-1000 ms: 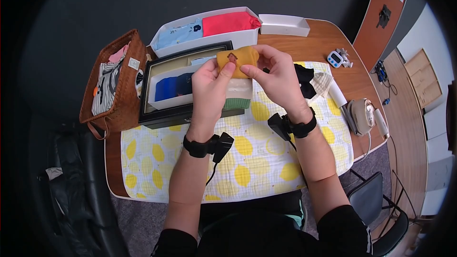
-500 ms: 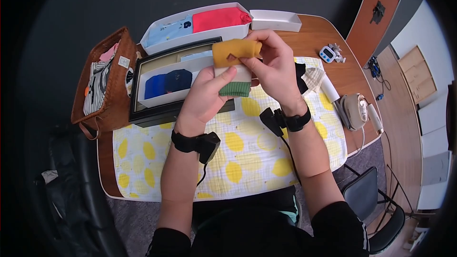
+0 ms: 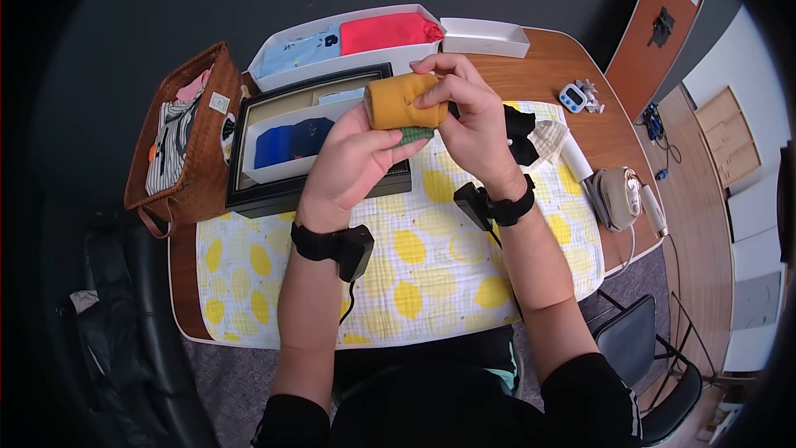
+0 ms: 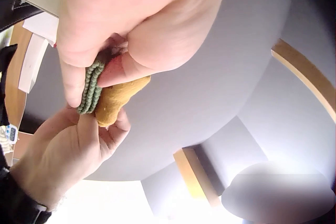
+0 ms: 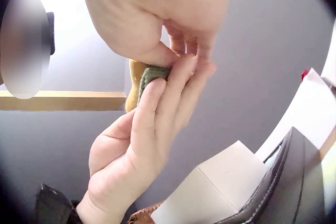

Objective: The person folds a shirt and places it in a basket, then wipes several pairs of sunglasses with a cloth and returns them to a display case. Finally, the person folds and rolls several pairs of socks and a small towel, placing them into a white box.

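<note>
A rolled mustard-yellow sock with a green cuff is held up above the black box. My left hand cups it from below, fingers curled round the green end. From the right, my right hand pinches the yellow roll, its fingers curled over the top. The green cuff also shows between both hands in the right wrist view.
The black box holds a white tray with blue socks. Behind it a white box holds light-blue and red clothes. A woven basket stands left; black and cream socks, a timer and an iron lie right.
The sock has been rolled up tighter: the white and green part that hung below is now tucked in, with only a bit of green showing. Both hands have closed further round it.
</note>
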{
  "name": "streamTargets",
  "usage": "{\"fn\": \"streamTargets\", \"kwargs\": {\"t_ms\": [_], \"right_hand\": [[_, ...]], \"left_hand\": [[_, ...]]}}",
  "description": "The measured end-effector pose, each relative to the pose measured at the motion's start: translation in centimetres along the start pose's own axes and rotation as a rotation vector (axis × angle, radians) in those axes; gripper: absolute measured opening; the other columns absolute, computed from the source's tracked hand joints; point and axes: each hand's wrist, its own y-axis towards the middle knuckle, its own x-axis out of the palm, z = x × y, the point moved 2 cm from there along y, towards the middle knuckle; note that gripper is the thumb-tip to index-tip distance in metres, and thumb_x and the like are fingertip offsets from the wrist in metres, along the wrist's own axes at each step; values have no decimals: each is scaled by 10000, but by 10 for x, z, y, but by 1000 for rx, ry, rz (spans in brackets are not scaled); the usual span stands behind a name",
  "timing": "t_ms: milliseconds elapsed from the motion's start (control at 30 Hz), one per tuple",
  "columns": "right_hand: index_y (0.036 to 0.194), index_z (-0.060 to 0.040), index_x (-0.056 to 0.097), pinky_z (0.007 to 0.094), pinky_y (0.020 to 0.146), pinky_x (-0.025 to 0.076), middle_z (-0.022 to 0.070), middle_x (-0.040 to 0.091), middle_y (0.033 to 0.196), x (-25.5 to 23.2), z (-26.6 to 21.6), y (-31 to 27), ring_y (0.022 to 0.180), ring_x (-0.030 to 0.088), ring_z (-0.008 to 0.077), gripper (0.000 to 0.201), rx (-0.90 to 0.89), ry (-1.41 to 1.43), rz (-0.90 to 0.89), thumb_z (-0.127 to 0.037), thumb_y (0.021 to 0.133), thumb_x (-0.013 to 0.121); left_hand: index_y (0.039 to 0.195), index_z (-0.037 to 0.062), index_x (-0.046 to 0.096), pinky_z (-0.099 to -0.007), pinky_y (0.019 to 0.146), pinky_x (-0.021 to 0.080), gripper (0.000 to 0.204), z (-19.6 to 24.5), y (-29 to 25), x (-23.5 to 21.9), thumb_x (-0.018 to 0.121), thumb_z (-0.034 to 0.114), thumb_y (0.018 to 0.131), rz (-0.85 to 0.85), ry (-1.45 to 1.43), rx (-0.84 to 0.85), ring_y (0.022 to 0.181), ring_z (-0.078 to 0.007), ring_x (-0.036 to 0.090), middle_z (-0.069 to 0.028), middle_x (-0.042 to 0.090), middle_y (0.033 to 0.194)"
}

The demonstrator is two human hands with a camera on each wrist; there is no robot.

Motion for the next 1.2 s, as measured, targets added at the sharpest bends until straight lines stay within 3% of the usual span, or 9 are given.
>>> {"fn": "streamTargets", "kwargs": {"t_ms": [233,400,500,567,667,767,900,967,1200], "right_hand": [[866,-15,699,330,928,531,128,630,1249,-3,1,0,1124,645,278,335,-18,-61,-67,243,741,525],[890,-21,723,336,931,518,127,640,1267,4,-1,-4,1141,641,271,326,-28,-58,-157,177,759,498],[1042,-7,707,345,957,495,150,653,1251,3,0,-1,1138,644,262,243,73,215,-76,-2,935,490],[1217,26,627,355,981,475,193,661,1222,9,-4,-2,1126,646,276,388,365,498,176,-257,1080,398],[1312,32,556,353,963,480,226,668,1158,16,-2,-9,1089,653,279,539,301,51,74,-410,1112,320],[1215,34,576,369,820,531,194,689,1001,15,-4,-10,956,689,280,512,423,103,12,-404,1110,334],[1015,18,535,406,678,534,183,666,834,12,-13,-8,794,705,342,440,586,217,-106,-379,1106,367],[974,10,506,410,662,522,199,646,806,11,-8,-9,761,694,361,412,463,35,-95,-364,1102,388],[928,8,492,411,635,496,217,620,759,10,-9,-9,694,647,378,412,405,2,-97,-360,1093,408]], "left_hand": [[1462,9,403,-470,1103,460,445,5,0,0,469,64,1025,-47,-432,-40,1333,-263,529,-141,512,1425],[1427,33,463,-450,1044,511,410,-12,6,-11,497,246,1079,144,-83,27,1270,-243,581,-124,572,1368],[1417,47,480,-443,1026,523,414,-10,8,-8,512,283,1079,178,-18,83,1243,-230,599,-106,593,1340],[1399,51,500,-443,1018,526,403,-11,8,-5,549,270,1064,192,-39,123,1225,-214,608,-90,606,1318],[1359,22,508,-400,933,577,390,-16,9,2,542,278,1068,219,75,186,1157,-196,642,-97,619,1259],[1266,-17,499,-265,682,601,369,-21,11,5,531,295,1072,278,393,342,927,-161,695,-114,638,1085],[1264,-20,502,-243,590,568,377,-11,5,6,525,304,1073,220,535,374,775,-136,687,-92,648,995],[1262,-26,513,-222,494,508,405,-10,4,3,577,313,1050,200,455,138,645,-114,651,-70,639,924],[1285,-39,538,-186,435,430,447,-11,4,4,688,261,989,111,392,104,588,-79,599,-56,635,883]]}}
